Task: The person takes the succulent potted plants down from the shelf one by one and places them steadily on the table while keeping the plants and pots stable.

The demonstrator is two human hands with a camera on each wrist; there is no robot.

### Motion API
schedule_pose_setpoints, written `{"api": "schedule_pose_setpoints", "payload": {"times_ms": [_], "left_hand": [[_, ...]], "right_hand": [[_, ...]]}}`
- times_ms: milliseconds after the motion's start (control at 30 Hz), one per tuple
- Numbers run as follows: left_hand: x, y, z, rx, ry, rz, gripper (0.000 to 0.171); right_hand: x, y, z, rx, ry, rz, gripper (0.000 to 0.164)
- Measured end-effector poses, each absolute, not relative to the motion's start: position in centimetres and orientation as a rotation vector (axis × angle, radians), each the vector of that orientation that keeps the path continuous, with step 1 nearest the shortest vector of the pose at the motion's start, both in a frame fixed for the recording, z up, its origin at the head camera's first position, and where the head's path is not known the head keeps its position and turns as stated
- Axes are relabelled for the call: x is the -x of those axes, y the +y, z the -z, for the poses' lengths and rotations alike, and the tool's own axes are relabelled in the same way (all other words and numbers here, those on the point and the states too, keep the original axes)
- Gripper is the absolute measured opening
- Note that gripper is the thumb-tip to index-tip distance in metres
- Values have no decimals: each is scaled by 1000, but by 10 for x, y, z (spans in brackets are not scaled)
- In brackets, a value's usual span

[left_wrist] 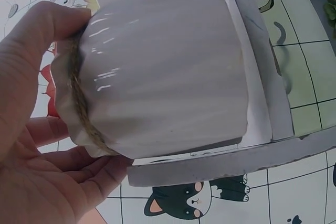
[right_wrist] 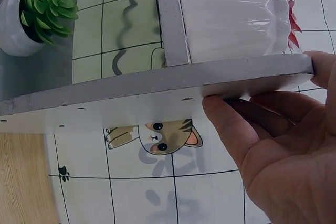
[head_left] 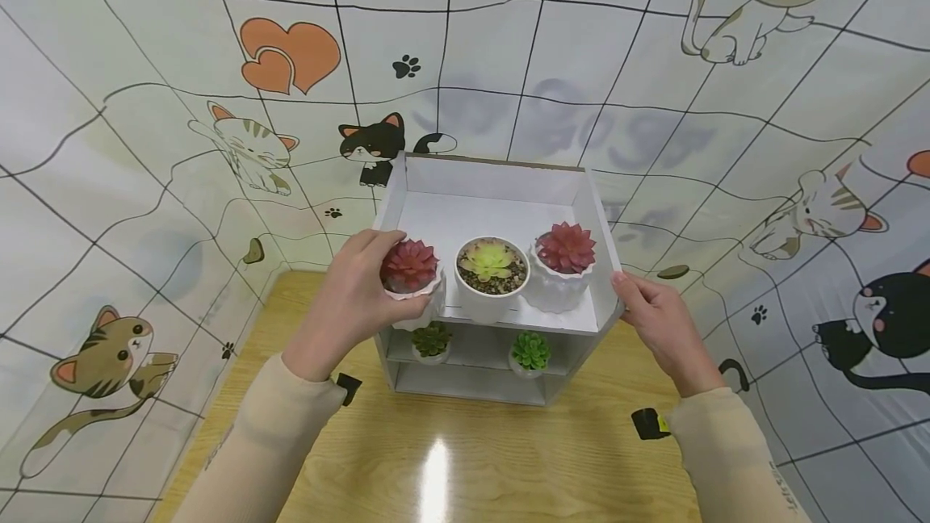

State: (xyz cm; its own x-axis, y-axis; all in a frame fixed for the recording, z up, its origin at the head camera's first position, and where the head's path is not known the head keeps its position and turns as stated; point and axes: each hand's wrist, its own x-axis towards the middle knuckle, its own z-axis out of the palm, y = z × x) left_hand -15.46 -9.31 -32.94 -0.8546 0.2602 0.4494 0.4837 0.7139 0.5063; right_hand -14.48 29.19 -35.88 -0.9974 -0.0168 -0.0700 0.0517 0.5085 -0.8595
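Observation:
My left hand (head_left: 349, 285) grips a white ruffled pot with a red succulent (head_left: 411, 265) at the left front of a white shelf unit's (head_left: 494, 212) top level. In the left wrist view, thumb and fingers curl round the rim of this white pot (left_wrist: 163, 77), where a twine cord (left_wrist: 79, 98) is tied. Across the unit, my right hand (head_left: 661, 313) pinches the front of the right side panel (right_wrist: 157, 85) between thumb and fingers. A round pot with a yellow-green succulent (head_left: 491, 265) stands in the middle, and another red succulent pot (head_left: 563, 265) sits at the right.
Two small green succulents, one darker (head_left: 431, 341) and one bright (head_left: 530, 352), stand on the lower level. The unit rests on a wood-grain table (head_left: 392, 458). Behind and at both sides hangs a tiled sheet printed with cats (head_left: 479, 47).

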Motion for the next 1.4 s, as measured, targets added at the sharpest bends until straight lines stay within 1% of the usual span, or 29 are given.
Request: {"api": "schedule_pose_setpoints", "payload": {"times_ms": [533,800,1400], "left_hand": [[149,-98,341,623,-2455,935,73],[145,-100,345,645,-2401,943,70],[138,-105,355,705,-2289,938,77]], "right_hand": [[144,291,360,-60,2663,1522,67],[146,291,360,-75,2651,1515,68],[145,291,360,-110,2650,1505,69]]}}
